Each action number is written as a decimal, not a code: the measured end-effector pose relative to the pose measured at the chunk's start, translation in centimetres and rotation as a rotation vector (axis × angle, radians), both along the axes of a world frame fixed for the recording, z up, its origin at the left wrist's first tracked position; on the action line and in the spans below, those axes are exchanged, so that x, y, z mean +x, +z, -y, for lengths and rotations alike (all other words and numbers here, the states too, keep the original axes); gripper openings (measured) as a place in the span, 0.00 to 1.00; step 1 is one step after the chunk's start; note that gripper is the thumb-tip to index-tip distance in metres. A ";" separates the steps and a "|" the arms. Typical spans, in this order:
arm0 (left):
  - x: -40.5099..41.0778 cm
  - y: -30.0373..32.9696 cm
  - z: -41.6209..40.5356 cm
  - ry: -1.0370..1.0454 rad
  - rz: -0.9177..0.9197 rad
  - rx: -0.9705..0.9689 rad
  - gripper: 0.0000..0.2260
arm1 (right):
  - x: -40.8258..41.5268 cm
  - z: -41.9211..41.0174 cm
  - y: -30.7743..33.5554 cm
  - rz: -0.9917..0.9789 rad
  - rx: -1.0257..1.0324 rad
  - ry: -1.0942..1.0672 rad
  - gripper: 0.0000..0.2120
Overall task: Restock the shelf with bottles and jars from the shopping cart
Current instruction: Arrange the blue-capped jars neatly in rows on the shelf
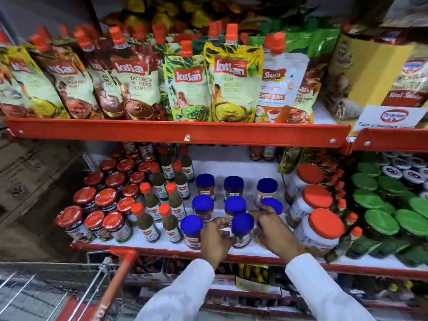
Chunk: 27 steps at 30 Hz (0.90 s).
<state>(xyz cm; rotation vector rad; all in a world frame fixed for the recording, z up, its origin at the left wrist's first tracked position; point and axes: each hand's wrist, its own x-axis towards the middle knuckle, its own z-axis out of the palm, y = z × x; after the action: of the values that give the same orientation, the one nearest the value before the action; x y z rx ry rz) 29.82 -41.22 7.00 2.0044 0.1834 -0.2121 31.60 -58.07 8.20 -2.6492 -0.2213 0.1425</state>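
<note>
A blue-capped jar [242, 224] stands at the front of the middle shelf [252, 250]. My left hand [215, 239] touches its left side and my right hand [271, 230] curls around its right side. Several more blue-capped jars [203, 206] stand in rows behind and beside it; one of them [274, 203] is partly hidden by my right fingers. The shopping cart [120, 269], with a red handle and wire basket, is at the lower left below the shelf.
Red-lidded jars [105, 201] and orange-capped sauce bottles [170, 222] fill the shelf's left. White jars with orange lids [324, 224] and green-lidded jars [382, 222] stand to the right. Chutney pouches [231, 86] line the shelf above, over a red rail [185, 133].
</note>
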 end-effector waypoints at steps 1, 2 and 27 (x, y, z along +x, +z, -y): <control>0.1 -0.2 0.3 -0.002 -0.008 0.000 0.18 | 0.1 0.0 0.1 0.007 -0.017 0.024 0.28; 0.1 -0.1 0.7 0.021 0.001 -0.007 0.18 | 0.5 0.1 -0.3 0.003 -0.032 0.039 0.30; 1.4 -0.9 -1.0 -0.082 0.070 0.061 0.23 | -1.9 -2.9 -0.8 0.106 0.096 -0.210 0.22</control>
<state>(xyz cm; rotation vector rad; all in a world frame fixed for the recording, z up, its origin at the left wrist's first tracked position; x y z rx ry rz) 31.19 -40.21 6.07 2.0784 0.0639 -0.1900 29.74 -55.12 7.40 -2.5672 0.0156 -0.0759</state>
